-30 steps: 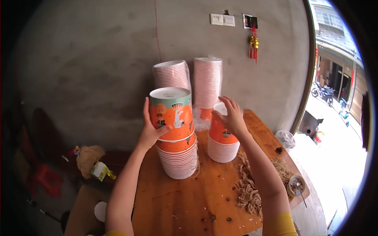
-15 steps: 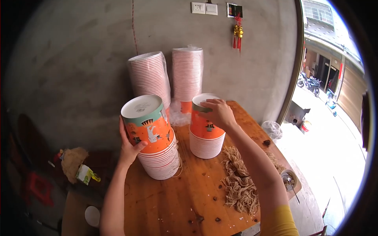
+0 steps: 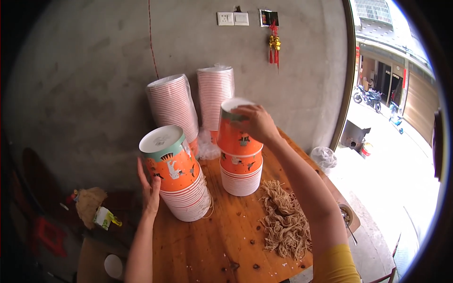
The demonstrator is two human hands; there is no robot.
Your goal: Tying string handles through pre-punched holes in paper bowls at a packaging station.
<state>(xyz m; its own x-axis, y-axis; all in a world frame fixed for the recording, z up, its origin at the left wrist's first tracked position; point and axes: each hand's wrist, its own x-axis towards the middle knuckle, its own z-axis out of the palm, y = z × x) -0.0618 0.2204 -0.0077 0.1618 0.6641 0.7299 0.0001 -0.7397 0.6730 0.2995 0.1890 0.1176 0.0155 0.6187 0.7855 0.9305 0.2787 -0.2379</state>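
At the near edge of the wooden table [image 3: 207, 245], dark crumbs lie scattered over the boards, and a loose heap of tan fibre strands [image 3: 285, 221] sprawls along its right side, just beside the right forearm. Off the table to the left, on the floor, sit a crumpled brown bag [image 3: 87, 203] and a small yellow-green packet [image 3: 103, 218], with a white round lid [image 3: 113, 265] nearer the lower edge.

The left hand [image 3: 150, 186] stands upright with its fingers straight and close together, the palm laid flat against the left flank of the left stack of orange paper bowls [image 3: 177, 177]. That stack is upside down and leans a little to the right; its white base faces up. The hand steadies it without closing around it.

Just right of that stack, and a little farther off, the right stack of orange paper bowls [image 3: 240, 165] stands inverted on the table. The right hand [image 3: 257, 123] comes down over the top bowl [image 3: 233, 129], its fingers curled over the white base and down the far side, gripping it. That bowl sits tilted and raised slightly off the ones beneath.

Behind both, against the grey concrete wall [image 3: 94, 70], two tall plastic-wrapped columns of bowls [image 3: 193, 104] rise, the left one leaning. A red tassel ornament [image 3: 273, 45] hangs on the wall above, beside white switch plates [image 3: 232, 18].
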